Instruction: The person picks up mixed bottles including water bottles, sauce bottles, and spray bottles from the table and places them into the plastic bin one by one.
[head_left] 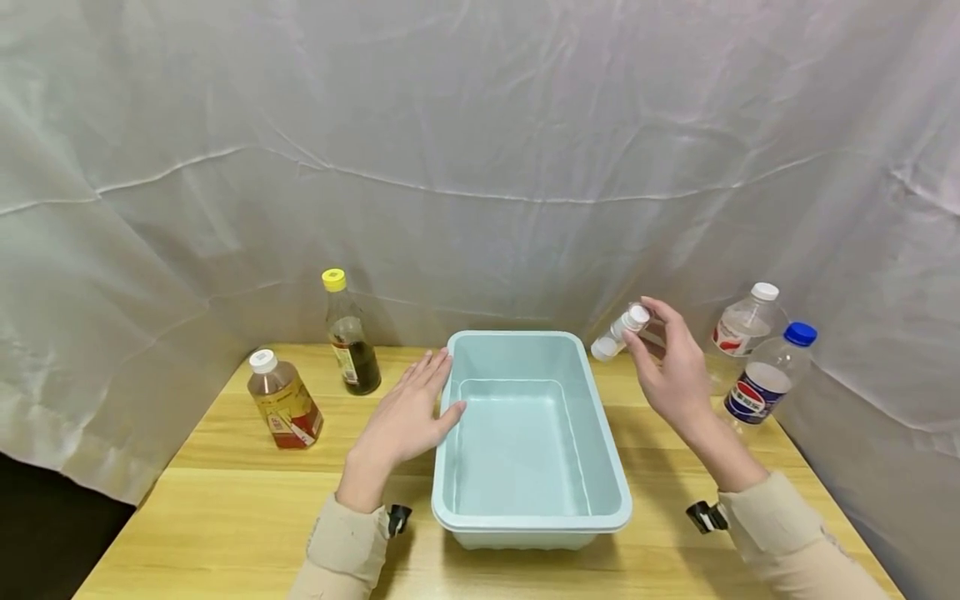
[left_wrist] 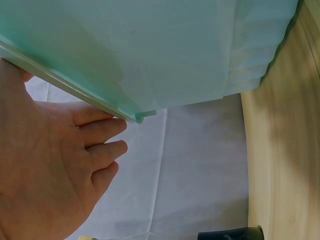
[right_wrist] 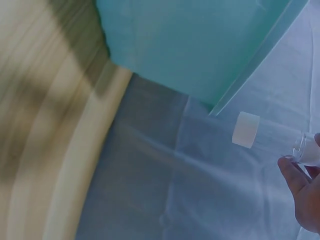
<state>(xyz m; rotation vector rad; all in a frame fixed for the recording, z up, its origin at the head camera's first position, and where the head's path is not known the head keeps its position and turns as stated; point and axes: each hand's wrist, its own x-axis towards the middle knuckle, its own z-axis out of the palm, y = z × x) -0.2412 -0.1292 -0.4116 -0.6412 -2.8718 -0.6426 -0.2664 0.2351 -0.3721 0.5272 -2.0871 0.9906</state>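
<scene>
The right hand (head_left: 671,362) held a small bottle (head_left: 618,332) near its white cap, thumb and fingers bent closed on that end. The bottle slanted, its other end pointing down and left, off the ground beside the tub's (head_left: 517,450) far right corner; in the right wrist view a gap showed between it and the rim.

The left hand (head_left: 408,417) rested at the tub's left rim, far half, its fingers nearly straight and gripping nothing tightly — the thumb reached over the edge toward the inside, while the others lay along the outside.

The tub sat upright, its long sides running away from the person and its bare floor visible within the raised walls. Beyond the right hand stood a white-capped bottle (head_left: 738,331) and, just in front of it, a blue-capped bottle (head_left: 761,387), both near the right edge; the forearm passed close by them.

To the left, a yellow-capped bottle (head_left: 352,354) stood near the back edge, with room between it and the left hand. A tea-coloured bottle (head_left: 288,408) stood farther left — a broad stretch of worktop (head_left: 247,508) lay in front of it. A grey sheet (head_left: 480,125) hung behind.
</scene>
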